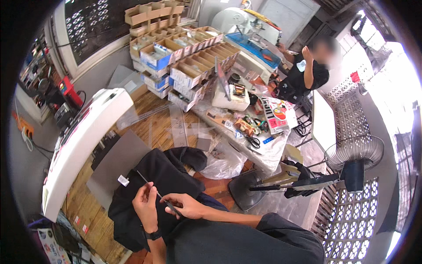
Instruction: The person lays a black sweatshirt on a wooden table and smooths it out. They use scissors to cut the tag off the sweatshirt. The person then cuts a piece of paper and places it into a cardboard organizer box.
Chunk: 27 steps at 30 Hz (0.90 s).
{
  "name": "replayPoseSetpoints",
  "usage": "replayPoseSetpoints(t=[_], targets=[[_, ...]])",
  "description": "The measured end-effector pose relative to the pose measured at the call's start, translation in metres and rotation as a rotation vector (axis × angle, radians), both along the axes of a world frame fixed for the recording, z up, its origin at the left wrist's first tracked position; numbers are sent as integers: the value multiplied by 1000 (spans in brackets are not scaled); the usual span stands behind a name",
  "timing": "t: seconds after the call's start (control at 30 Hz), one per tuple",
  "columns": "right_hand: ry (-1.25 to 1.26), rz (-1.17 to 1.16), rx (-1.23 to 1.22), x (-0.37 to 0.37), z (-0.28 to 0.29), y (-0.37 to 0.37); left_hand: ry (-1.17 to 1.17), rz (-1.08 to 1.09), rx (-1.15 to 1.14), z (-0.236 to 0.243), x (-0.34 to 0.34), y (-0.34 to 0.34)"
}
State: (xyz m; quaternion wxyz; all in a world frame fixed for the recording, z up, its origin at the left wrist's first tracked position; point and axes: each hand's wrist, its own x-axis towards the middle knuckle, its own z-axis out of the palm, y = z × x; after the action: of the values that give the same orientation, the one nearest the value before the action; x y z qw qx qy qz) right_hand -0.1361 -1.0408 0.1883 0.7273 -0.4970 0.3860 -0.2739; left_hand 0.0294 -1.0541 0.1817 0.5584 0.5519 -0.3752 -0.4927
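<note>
A thin dark strip (141, 175) runs diagonally between my hands, over a black cloth or garment (176, 178) bearing a white label (123, 180). My left hand (145, 207) has its fingers closed on the strip near its middle. My right hand (189, 207), to the right and slightly lower, grips the strip's lower end, where a dark piece in the fingers is too small to make out. A grey flat board (105, 176) lies partly under the cloth on a wooden surface (88, 220).
Ahead are stacked cardboard boxes (193, 70), a cluttered table (270, 160) and a crumpled plastic bag (224, 165). A co-worker (310, 79) is at the back right. A standing fan (354, 174) is at right, and a long white machine or panel (83, 136) at left.
</note>
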Motion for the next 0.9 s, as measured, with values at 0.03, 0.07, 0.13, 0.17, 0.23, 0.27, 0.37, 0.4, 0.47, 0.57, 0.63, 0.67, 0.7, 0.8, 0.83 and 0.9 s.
replayPoseSetpoints(t=[0.03,0.07,0.13,0.17,0.23,0.27,0.37,0.4,0.47,0.57,0.63,0.67,0.7,0.8,0.83,0.9], targets=[[3,-9,3,-3,0,-1,3,-14,11,3,-4,-2],[-3,-8,12,-3,-2,-1,-2,-18,27,7,-5,-2],[-20,-20,6,-4,-3,-3,23,-17,28,9,-9,-6],[-29,-25,5,-4,-3,-3,36,-16,31,9,-9,-7],[-41,-11,27,-5,-3,-5,23,-28,26,10,-9,-9],[-46,-6,39,-5,-2,-6,18,-35,24,10,-8,-9],[-38,-7,46,-3,1,-8,39,-33,8,8,-6,-11],[-36,-8,33,-2,2,-8,34,-30,9,8,-5,-12],[-32,-7,9,1,5,-9,24,-21,13,10,-2,-11],[-27,13,14,4,7,-10,25,-4,12,8,1,-10],[-31,22,22,5,8,-10,21,0,8,5,3,-9],[-34,25,24,6,9,-11,19,1,5,5,4,-8],[-39,26,23,7,6,-10,23,3,6,5,5,-8],[-47,32,23,8,0,-9,32,10,10,6,6,-7],[-45,34,23,8,1,-9,33,13,11,8,6,-7],[-42,30,26,7,1,-8,39,12,15,8,5,-6]])
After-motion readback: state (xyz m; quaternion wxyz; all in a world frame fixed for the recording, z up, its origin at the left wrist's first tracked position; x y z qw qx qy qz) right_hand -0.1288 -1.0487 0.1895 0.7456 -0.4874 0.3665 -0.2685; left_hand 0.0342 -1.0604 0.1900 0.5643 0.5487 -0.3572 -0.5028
